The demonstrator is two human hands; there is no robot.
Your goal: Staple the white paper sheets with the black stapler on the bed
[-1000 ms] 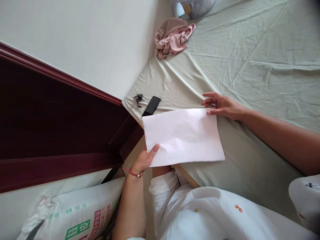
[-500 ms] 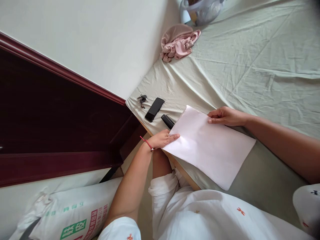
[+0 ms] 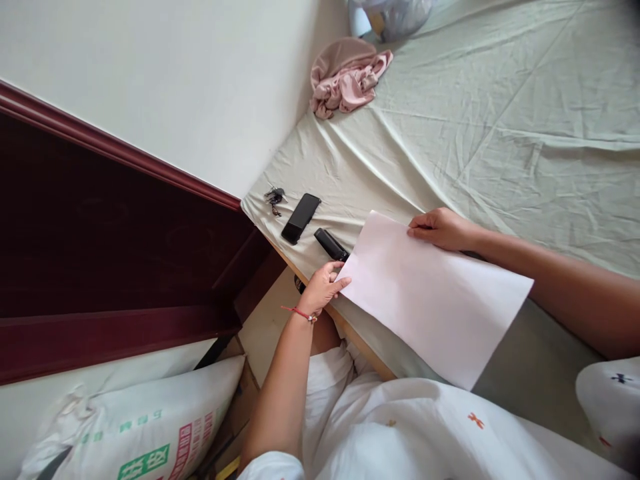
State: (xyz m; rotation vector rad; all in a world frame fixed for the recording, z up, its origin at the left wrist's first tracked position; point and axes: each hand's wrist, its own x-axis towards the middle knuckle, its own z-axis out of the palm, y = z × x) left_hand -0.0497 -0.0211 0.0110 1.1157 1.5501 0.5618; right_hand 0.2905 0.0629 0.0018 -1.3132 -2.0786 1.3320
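Sheet laid flat on bed corner, both hands on its edges.

My left hand (image 3: 324,288) pinches the near-left corner of the white paper (image 3: 435,300); my right hand (image 3: 443,229) presses fingertips, curled, on the far edge. To square it well I should hold both edges taut. Plastic container (image 3: 395,13) at the bed's far end: contents unclear. Phone (image 3: 301,218) and keys (image 3: 275,197) beside.

A black phone (image 3: 301,218) is lying on the pale green bed sheet (image 3: 500,120) near the corner, with a bunch of keys (image 3: 275,198) just beside it. A crumpled pink cloth (image 3: 347,75) is sitting farther off by the wall. A printed white sack (image 3: 145,427) is leaning below the dark wooden panel (image 3: 100,247).
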